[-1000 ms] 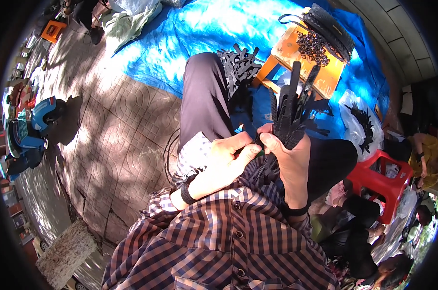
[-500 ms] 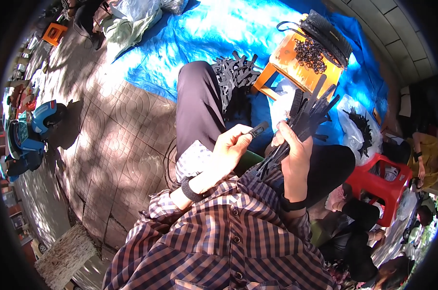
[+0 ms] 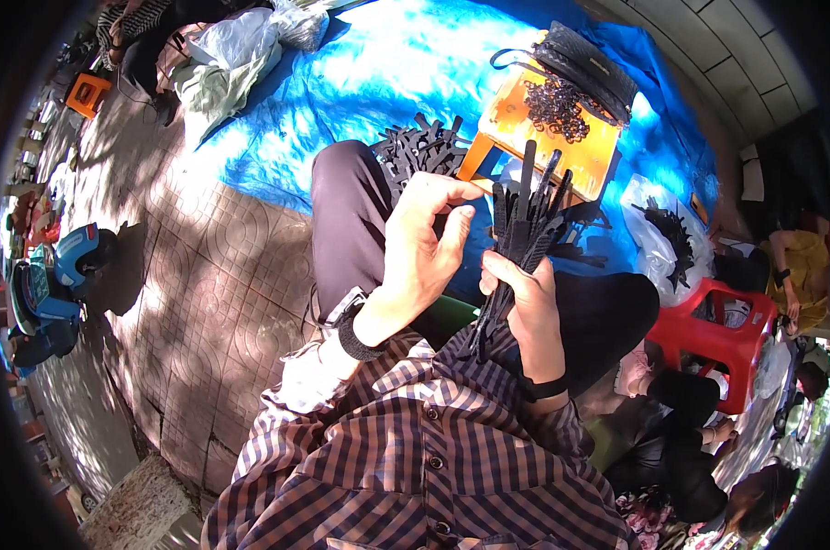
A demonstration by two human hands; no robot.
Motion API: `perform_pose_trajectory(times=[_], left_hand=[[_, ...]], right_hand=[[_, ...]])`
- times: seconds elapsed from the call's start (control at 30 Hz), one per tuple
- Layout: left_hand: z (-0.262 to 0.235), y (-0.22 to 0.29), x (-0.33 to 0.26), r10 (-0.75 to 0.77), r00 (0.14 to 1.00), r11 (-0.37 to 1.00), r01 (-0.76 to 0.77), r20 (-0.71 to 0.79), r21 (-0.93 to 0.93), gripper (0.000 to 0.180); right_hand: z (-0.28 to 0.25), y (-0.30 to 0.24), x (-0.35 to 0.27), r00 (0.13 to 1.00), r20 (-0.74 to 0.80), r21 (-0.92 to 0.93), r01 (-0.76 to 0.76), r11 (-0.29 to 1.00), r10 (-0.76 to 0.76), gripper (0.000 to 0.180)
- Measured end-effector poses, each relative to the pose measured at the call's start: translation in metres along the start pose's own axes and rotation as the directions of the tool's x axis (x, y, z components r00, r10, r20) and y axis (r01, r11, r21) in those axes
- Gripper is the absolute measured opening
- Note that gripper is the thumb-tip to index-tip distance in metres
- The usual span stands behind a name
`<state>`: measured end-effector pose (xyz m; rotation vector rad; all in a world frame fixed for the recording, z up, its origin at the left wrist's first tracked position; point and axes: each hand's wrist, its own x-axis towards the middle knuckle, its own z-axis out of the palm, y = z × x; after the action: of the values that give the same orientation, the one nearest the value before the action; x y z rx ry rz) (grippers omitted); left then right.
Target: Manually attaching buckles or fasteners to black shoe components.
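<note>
Right hand (image 3: pixel 534 312): fingers closed round one bundle of black straps (image 3: pixel 522 229). Left hand (image 3: pixel 424 247): fingers loosely curled, thumb apart, empty, just beside the bundle.

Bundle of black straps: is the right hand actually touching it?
Touching. The head view shows the right hand's thumb laid across the bundle of black straps, with strap ends sticking out above and below the grip.

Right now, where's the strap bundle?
Head view, right of centre: the black strap bundle is in the right hand, tips overlapping the nearer orange stool.
</note>
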<state>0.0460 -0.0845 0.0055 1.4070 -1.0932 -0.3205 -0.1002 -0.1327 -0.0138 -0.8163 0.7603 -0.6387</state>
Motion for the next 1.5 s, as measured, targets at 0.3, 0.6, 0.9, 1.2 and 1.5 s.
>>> perform_pose_trajectory(times=[0.3, 0.6, 0.9, 1.2, 1.5], left_hand=[[-0.006, 0.004, 0.027, 0.398, 0.890, 0.681, -0.448, 0.221, 0.580, 0.014], [-0.058, -0.023, 0.015, -0.315, 0.936, 0.948, 0.303, 0.156, 0.099, 0.015], [-0.036, -0.019, -0.016, -0.439, 0.745, 0.556, 0.664, 0.501, -0.500, 0.022], [-0.032, -0.025, -0.030, -0.502, 0.720, 0.519, 0.694, 0.479, -0.500, 0.016], [-0.025, -0.020, -0.038, -0.540, 0.734, 0.476, 0.670, 0.411, -0.570, 0.015]], right_hand=[[-0.002, -0.021, 0.000, 0.959, 0.221, -0.178, -0.138, 0.974, 0.177, 0.016], [-0.033, -0.060, 0.028, 0.991, 0.009, -0.227, -0.128, 0.965, 0.134, 0.021], [-0.133, -0.091, 0.183, 0.756, -0.268, -0.830, 0.133, 0.541, -0.597, 0.045], [-0.092, -0.090, 0.191, 0.787, -0.290, -0.953, -0.182, 0.244, -0.544, 0.052], [-0.067, -0.087, 0.122, 0.985, -0.088, -0.367, 0.105, 0.924, -0.146, 0.016]])
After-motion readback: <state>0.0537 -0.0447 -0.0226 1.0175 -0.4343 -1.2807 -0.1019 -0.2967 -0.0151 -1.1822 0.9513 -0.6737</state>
